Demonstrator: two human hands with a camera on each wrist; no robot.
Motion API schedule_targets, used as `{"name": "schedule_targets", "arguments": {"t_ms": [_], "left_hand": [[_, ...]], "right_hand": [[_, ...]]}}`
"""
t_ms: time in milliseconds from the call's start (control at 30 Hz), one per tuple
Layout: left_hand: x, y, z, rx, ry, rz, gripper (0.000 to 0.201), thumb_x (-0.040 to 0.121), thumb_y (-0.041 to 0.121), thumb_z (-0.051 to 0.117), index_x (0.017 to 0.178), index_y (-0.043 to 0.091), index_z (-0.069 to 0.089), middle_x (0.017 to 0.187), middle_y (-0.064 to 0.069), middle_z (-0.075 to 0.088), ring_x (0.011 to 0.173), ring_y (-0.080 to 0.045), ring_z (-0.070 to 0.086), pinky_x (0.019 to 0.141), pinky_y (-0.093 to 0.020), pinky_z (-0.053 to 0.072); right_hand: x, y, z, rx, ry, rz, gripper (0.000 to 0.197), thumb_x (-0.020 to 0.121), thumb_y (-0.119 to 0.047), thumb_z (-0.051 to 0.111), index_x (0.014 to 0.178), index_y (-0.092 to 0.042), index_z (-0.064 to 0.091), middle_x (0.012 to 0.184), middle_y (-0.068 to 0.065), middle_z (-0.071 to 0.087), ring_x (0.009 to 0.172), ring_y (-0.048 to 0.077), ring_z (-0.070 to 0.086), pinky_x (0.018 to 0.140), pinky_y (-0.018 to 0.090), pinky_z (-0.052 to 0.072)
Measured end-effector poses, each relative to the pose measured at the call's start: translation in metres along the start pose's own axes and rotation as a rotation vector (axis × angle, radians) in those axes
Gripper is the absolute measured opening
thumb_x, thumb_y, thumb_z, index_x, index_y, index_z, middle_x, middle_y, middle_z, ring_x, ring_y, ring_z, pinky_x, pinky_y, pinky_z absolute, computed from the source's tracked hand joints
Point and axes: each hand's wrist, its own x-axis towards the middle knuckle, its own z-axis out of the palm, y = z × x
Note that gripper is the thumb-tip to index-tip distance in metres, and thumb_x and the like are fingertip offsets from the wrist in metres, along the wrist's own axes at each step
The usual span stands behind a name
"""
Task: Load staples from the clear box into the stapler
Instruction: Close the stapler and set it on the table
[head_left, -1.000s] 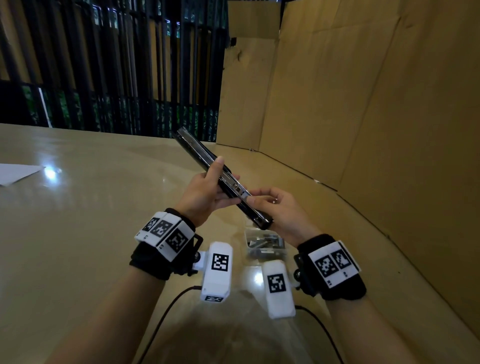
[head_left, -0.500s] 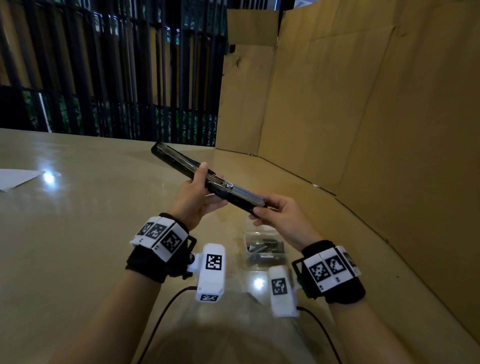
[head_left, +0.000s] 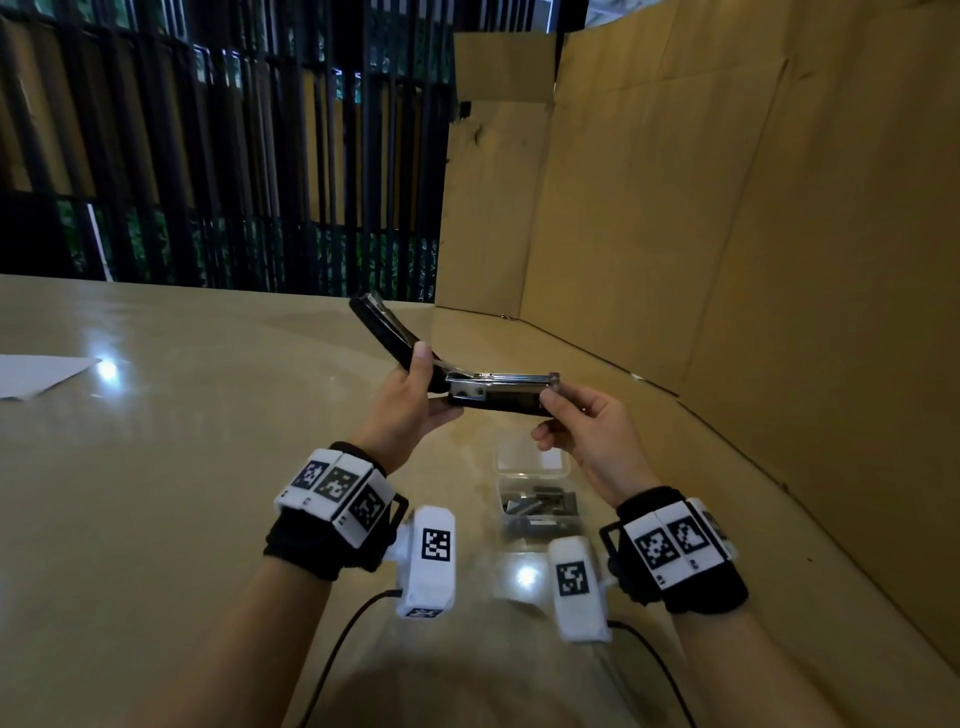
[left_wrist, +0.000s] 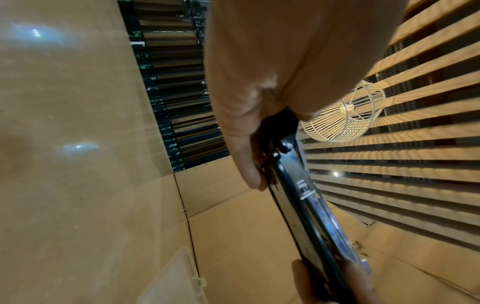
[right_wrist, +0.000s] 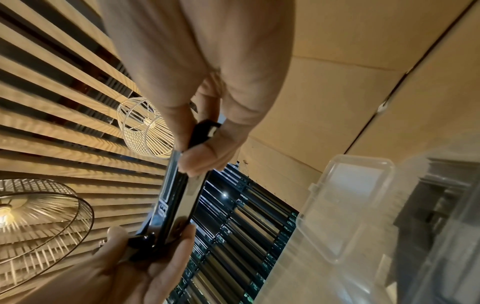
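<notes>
A black stapler (head_left: 493, 397) is held in the air above the table, swung open at its hinge. Its top arm (head_left: 382, 332) points up and away to the left, and the metal staple channel (head_left: 498, 378) lies level. My left hand (head_left: 410, 400) grips the hinge end, thumb up on the top arm. My right hand (head_left: 582, 426) pinches the stapler's front end (right_wrist: 205, 131). Below the hands the clear box (head_left: 537, 499) stands open on the table with several grey staple strips inside. The left wrist view shows the stapler's base (left_wrist: 311, 207) from below.
Cardboard walls (head_left: 727, 234) close off the right and back right of the tan table (head_left: 156, 467). A white sheet of paper (head_left: 36, 374) lies at the far left. Black railings (head_left: 234, 156) stand behind. The box's clear lid (right_wrist: 345, 203) lies hinged back.
The stapler was a straight slanted bar; now it is bent open, with the base swung level to the right and the top arm raised at the left. My right hand shifted up and right.
</notes>
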Motion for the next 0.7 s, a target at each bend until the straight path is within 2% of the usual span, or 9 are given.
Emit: {"name": "schedule_targets", "arguments": {"t_ms": [67,167,267,333,400,500,567,633,700], "left_hand": [[-0.001,-0.001,0.002,0.047,-0.034,0.014,0.026,0.1,0.028,0.029,0.088,0.016,0.048,0.092,-0.003,0.057,0.081,-0.017,0.061,0.078,-0.027,0.051],[-0.002,-0.002,0.004,0.29,-0.07,0.089,0.017,0.099,0.02,0.037,0.108,0.012,0.049,0.095,-0.006,0.058,0.079,-0.012,0.059,0.065,-0.019,0.054],[-0.003,-0.003,0.004,0.552,-0.148,0.218,0.032,0.095,0.012,0.047,0.127,0.009,0.052,0.093,0.001,0.055,0.087,-0.015,0.058,0.065,-0.015,0.055],[-0.005,-0.003,0.005,0.628,-0.161,0.261,0.036,0.093,0.01,0.052,0.129,0.008,0.054,0.099,-0.002,0.055,0.092,-0.018,0.057,0.068,-0.016,0.055],[-0.005,-0.003,0.005,0.652,-0.151,0.286,0.037,0.091,0.01,0.054,0.128,0.009,0.056,0.1,-0.004,0.054,0.087,-0.017,0.058,0.067,-0.015,0.056],[-0.004,-0.002,0.003,0.681,-0.136,0.303,0.036,0.089,0.011,0.058,0.125,0.009,0.059,0.087,0.004,0.056,0.072,-0.011,0.058,0.073,-0.024,0.057],[-0.004,0.0,0.001,0.679,-0.121,0.3,0.036,0.088,0.011,0.059,0.124,0.008,0.06,0.083,0.008,0.054,0.071,-0.009,0.058,0.073,-0.024,0.057],[-0.005,0.004,-0.002,0.68,-0.114,0.305,0.036,0.087,0.011,0.061,0.123,0.008,0.061,0.085,0.005,0.056,0.073,-0.012,0.058,0.074,-0.024,0.057],[-0.005,0.007,-0.005,0.694,-0.111,0.309,0.035,0.086,0.012,0.063,0.121,0.009,0.062,0.092,-0.001,0.059,0.081,-0.019,0.059,0.085,-0.038,0.055]], "right_hand": [[-0.001,-0.002,-0.001,0.024,0.022,-0.006,0.012,0.089,-0.005,0.053,0.097,-0.006,0.061,0.087,0.01,0.066,0.048,0.009,0.06,0.048,0.017,0.053],[-0.001,-0.004,0.0,0.035,0.041,-0.021,0.012,0.089,-0.005,0.052,0.097,-0.005,0.061,0.085,0.009,0.066,0.049,0.008,0.061,0.05,0.016,0.055],[-0.001,-0.004,0.0,0.026,0.054,-0.02,0.017,0.089,-0.005,0.052,0.104,-0.003,0.061,0.084,0.009,0.066,0.051,0.008,0.063,0.054,0.016,0.056],[-0.001,-0.004,0.0,0.028,0.048,-0.008,0.015,0.09,-0.006,0.052,0.102,-0.007,0.062,0.083,0.009,0.067,0.053,0.009,0.064,0.056,0.017,0.057],[-0.002,-0.006,0.0,0.051,0.037,0.013,0.016,0.09,-0.006,0.051,0.102,-0.006,0.062,0.084,0.01,0.067,0.055,0.01,0.064,0.058,0.018,0.057],[-0.003,-0.008,-0.001,0.08,0.01,0.05,0.017,0.091,-0.005,0.05,0.104,-0.003,0.061,0.086,0.011,0.067,0.056,0.01,0.066,0.059,0.018,0.058],[-0.003,-0.01,-0.001,0.097,-0.018,0.08,0.023,0.091,-0.005,0.049,0.112,0.0,0.057,0.088,0.011,0.066,0.06,0.013,0.067,0.061,0.019,0.059],[-0.004,-0.012,0.0,0.164,-0.05,0.119,0.022,0.092,-0.007,0.046,0.111,-0.004,0.057,0.094,0.013,0.065,0.07,0.018,0.067,0.064,0.022,0.06],[-0.006,-0.015,0.002,0.274,-0.074,0.157,0.021,0.094,-0.014,0.044,0.109,-0.005,0.057,0.101,0.014,0.064,0.08,0.022,0.067,0.07,0.026,0.059]]}}
